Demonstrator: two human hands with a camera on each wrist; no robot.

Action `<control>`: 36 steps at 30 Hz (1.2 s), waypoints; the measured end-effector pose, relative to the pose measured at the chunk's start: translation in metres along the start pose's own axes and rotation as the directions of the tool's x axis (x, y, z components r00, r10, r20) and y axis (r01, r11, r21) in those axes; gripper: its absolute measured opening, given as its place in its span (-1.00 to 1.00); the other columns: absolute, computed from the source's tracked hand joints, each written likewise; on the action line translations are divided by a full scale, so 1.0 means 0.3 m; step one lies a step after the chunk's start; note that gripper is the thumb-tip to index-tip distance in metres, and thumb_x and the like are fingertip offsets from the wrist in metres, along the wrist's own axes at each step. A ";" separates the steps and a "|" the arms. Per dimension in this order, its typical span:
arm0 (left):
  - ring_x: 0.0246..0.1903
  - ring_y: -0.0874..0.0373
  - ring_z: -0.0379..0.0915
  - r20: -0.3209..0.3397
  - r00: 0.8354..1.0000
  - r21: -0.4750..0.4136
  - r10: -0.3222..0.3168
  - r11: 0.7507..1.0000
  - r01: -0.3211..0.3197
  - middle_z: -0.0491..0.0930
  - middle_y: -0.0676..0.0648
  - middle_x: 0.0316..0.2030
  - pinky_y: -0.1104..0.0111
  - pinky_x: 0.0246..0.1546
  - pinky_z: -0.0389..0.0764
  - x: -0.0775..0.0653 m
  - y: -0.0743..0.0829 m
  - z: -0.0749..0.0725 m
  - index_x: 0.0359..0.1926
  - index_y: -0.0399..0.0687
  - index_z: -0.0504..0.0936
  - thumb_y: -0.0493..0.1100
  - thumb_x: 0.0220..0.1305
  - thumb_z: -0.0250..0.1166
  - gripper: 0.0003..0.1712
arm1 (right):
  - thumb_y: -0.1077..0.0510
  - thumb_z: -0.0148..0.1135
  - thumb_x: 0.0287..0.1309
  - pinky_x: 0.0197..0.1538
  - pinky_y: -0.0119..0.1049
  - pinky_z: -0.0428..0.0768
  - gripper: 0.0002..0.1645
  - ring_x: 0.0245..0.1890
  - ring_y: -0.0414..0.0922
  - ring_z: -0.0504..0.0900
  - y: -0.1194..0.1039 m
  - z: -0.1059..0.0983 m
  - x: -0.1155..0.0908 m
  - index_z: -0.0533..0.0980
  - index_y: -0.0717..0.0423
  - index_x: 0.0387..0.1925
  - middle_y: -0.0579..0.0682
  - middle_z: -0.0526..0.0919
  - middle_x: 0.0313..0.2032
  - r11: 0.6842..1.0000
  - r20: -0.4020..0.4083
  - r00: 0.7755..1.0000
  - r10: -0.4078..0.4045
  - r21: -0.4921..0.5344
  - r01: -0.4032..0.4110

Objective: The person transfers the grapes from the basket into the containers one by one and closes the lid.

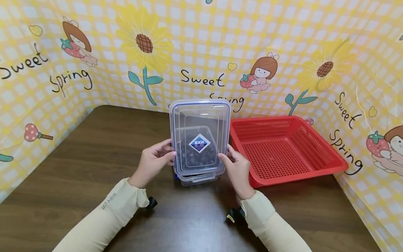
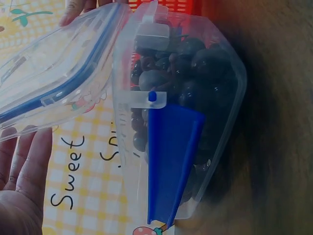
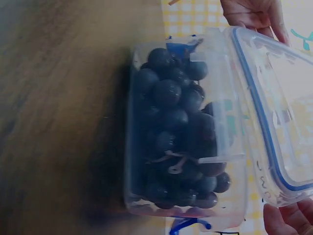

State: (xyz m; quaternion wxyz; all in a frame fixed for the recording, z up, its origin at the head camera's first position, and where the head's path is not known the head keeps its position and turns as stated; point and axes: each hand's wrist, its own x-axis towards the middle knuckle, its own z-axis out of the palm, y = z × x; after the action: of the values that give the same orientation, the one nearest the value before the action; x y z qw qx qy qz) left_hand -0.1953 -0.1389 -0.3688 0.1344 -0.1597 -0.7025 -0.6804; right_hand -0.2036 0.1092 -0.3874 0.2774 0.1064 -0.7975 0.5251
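A clear rectangular lid [image 1: 201,109] with a blue seal and a BXH sticker is held tilted up over a clear plastic container [image 1: 198,182]. My left hand [image 1: 153,159] pinches the lid's left edge, thumb in front and fingers behind. On the opposite edge, my right hand [image 1: 237,167] grips it the same way. Dark grapes [image 3: 168,93], some on stems, fill much of the container. A blue handle [image 2: 171,161] hangs on the container's side in the left wrist view. The lid's lower edge overlaps the container's rim in the head view.
Just right of the container, a red perforated plastic basket [image 1: 300,176] sits on the dark wooden table [image 1: 78,168]. A yellow checked cloth [image 1: 195,42] with printed flowers and words rises behind the table and along its sides.
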 end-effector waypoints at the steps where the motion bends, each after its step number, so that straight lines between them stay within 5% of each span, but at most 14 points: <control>1: -0.55 0.28 0.54 0.000 1.000 -0.002 -0.007 1.000 0.007 0.65 -0.02 -0.43 0.40 -0.52 0.64 -0.001 0.001 -0.001 0.09 -0.63 0.44 -0.61 0.11 0.23 -0.53 | 0.22 0.45 -0.02 -0.46 -0.43 0.50 -0.45 -0.46 -0.01 0.58 0.001 0.002 -0.001 0.56 0.35 0.04 0.18 0.68 -0.44 1.000 0.004 1.000 0.005 0.006 -0.005; 8: -0.58 0.28 0.55 0.030 0.999 -0.014 -0.038 0.999 0.038 0.63 0.10 -0.44 0.39 -0.55 0.63 0.002 -0.008 -0.005 0.13 -0.62 0.41 -0.57 0.16 0.21 -0.52 | 0.17 0.43 0.04 -0.43 -0.47 0.54 -0.54 -0.45 -0.07 0.59 0.021 0.011 0.000 0.61 0.29 -0.01 0.15 0.69 -0.41 0.993 0.010 0.995 0.103 0.050 -0.104; 14: -0.62 0.30 0.52 0.017 0.997 0.000 -0.072 0.997 0.072 0.62 -0.24 -0.40 0.41 -0.57 0.62 0.016 -0.020 0.002 0.14 -0.63 0.40 -0.54 0.19 0.20 -0.54 | 0.16 0.41 0.07 -0.41 -0.46 0.58 -0.58 -0.47 -0.09 0.61 0.019 0.018 0.007 0.63 0.27 -0.03 0.13 0.71 -0.39 0.985 0.014 0.988 0.157 0.066 -0.157; 21: -0.61 0.34 0.51 -0.004 0.987 0.044 -0.160 0.986 0.160 0.62 -0.33 -0.32 0.45 -0.53 0.62 0.024 -0.045 0.006 0.17 -0.58 0.40 -0.48 0.24 0.20 -0.54 | 0.16 0.33 0.16 -0.24 -0.25 0.67 -0.55 -0.36 -0.01 0.69 0.019 0.032 0.006 0.56 0.33 0.05 0.20 0.71 -0.24 0.975 0.128 0.970 0.205 0.061 -0.214; 26: -0.27 0.11 0.66 0.075 0.986 0.182 -0.146 0.975 0.131 0.49 -0.40 0.09 0.35 -0.25 0.64 0.026 -0.062 -0.013 0.25 -0.49 0.33 -0.37 0.20 0.32 -0.37 | 0.14 0.36 0.14 -0.15 -0.10 0.63 -0.49 -0.24 0.05 0.72 0.020 0.028 0.005 0.54 0.32 0.08 0.24 0.68 -0.12 0.964 0.188 0.950 0.249 0.044 -0.262; 30: 0.04 -0.11 0.52 0.153 0.977 0.326 -0.150 0.941 0.094 0.39 -0.31 0.19 0.18 -0.05 0.56 0.022 -0.072 -0.015 0.32 -0.45 0.21 -0.26 0.17 0.38 -0.21 | 0.15 0.33 0.17 -0.13 -0.09 0.62 -0.47 -0.18 0.05 0.70 0.023 0.022 0.010 0.50 0.32 0.13 0.26 0.65 -0.07 0.968 0.188 0.951 0.244 0.005 -0.250; 36: -0.23 -0.05 0.62 0.199 0.959 0.383 -0.200 0.917 0.112 0.29 -0.36 0.25 0.36 -0.31 0.64 0.019 -0.080 -0.010 0.34 -0.49 0.13 -0.22 0.18 0.38 -0.15 | 0.15 0.29 0.20 -0.15 -0.09 0.63 -0.43 -0.14 0.06 0.68 0.032 0.025 0.015 0.43 0.34 0.19 0.29 0.63 -0.06 0.971 0.172 0.956 0.237 -0.060 -0.230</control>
State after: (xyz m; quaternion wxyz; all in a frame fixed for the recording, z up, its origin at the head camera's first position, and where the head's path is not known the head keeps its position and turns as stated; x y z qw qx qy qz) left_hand -0.2104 -0.1423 -0.3883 0.0234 -0.1537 -0.8388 -0.5217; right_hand -0.2143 0.1071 -0.3945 0.1433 0.0525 -0.8361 0.5269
